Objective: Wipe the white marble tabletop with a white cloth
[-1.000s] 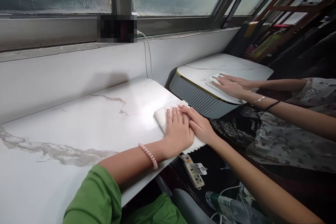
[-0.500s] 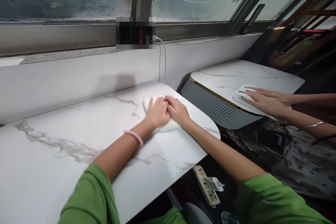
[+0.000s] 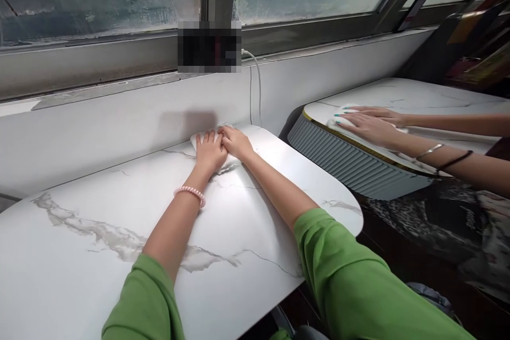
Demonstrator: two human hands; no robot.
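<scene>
A white cloth (image 3: 231, 162) lies on the white marble-patterned table (image 3: 131, 191), close to the wall. Flat on top of it rests my left hand (image 3: 210, 154), fingers spread. My right hand (image 3: 236, 143) is pressed up against the left one, its fingers bent down over the cloth near my left thumb. Both hands cover most of the cloth. A pink coiled band (image 3: 191, 191) circles my left wrist.
At right, a co-worker's hands (image 3: 374, 126) press a white cloth (image 3: 332, 124) on a second marble-patterned table (image 3: 414, 93). A cable (image 3: 260, 82) hangs down the wall from a blurred-out object (image 3: 209, 48) on the window ledge. A phone-like slab (image 3: 420, 2) leans by the window.
My hands and the cloth have slid left and away from me, towards the wall. The co-worker's hands have moved towards their table's left edge. The view has shifted slightly.
</scene>
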